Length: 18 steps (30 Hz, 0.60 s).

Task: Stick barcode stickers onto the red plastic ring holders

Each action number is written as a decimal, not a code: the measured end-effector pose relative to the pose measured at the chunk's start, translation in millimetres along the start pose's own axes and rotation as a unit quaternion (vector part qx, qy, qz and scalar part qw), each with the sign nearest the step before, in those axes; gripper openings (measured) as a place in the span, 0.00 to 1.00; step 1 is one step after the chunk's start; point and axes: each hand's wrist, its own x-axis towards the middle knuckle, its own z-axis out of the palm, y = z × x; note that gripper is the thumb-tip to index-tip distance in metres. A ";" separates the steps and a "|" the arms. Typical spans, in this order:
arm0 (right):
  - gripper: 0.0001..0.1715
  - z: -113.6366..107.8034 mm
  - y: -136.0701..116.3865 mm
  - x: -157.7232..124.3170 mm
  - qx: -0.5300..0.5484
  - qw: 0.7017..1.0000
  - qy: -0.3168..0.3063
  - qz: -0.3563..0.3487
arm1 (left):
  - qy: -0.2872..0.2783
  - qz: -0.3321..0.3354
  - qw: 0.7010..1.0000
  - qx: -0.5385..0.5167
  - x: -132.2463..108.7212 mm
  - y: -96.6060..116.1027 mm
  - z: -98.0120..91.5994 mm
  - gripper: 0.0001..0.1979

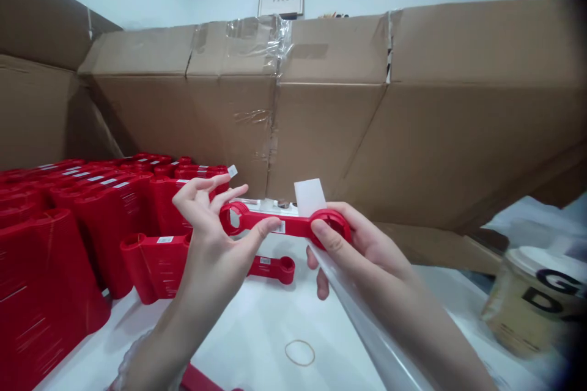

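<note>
Red plastic spanner (270,224) lies level above the counter (247,333). Our left hand (206,238) pinches its left ring between thumb and fingertips, other fingers spread, while our right hand (362,244) wraps its right ring, holding a strip of clear film (348,311) against it.

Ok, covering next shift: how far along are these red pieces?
Done: rows of red bundles stand stacked at left. In hand: the left hand pinches a red ring-ended piece while the right hand presses clear film against it. Remaining: another red piece lies loose near a rubber band.
</note>
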 end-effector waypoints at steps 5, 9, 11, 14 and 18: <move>0.16 -9.5 -5.6 2.4 0.036 0.999 0.006 0.009 | -0.004 -0.099 0.989 -0.114 15.9 6.7 -15.7 0.26; 0.16 -16.5 -8.3 3.4 0.070 0.997 0.000 0.031 | -0.023 -0.201 0.975 -0.096 22.2 10.2 -31.8 0.31; 0.17 -21.6 -7.2 4.5 0.064 0.996 -0.018 0.055 | -0.029 -0.220 0.969 -0.111 22.9 12.3 -36.5 0.33; 0.15 -31.4 -2.7 7.3 0.032 0.995 -0.064 0.064 | -0.026 -0.271 0.946 -0.178 23.5 18.1 -40.0 0.35; 0.08 -37.4 1.6 10.4 -0.032 0.998 -0.045 0.027 | -0.056 -0.356 0.906 -0.223 25.1 25.8 -42.2 0.41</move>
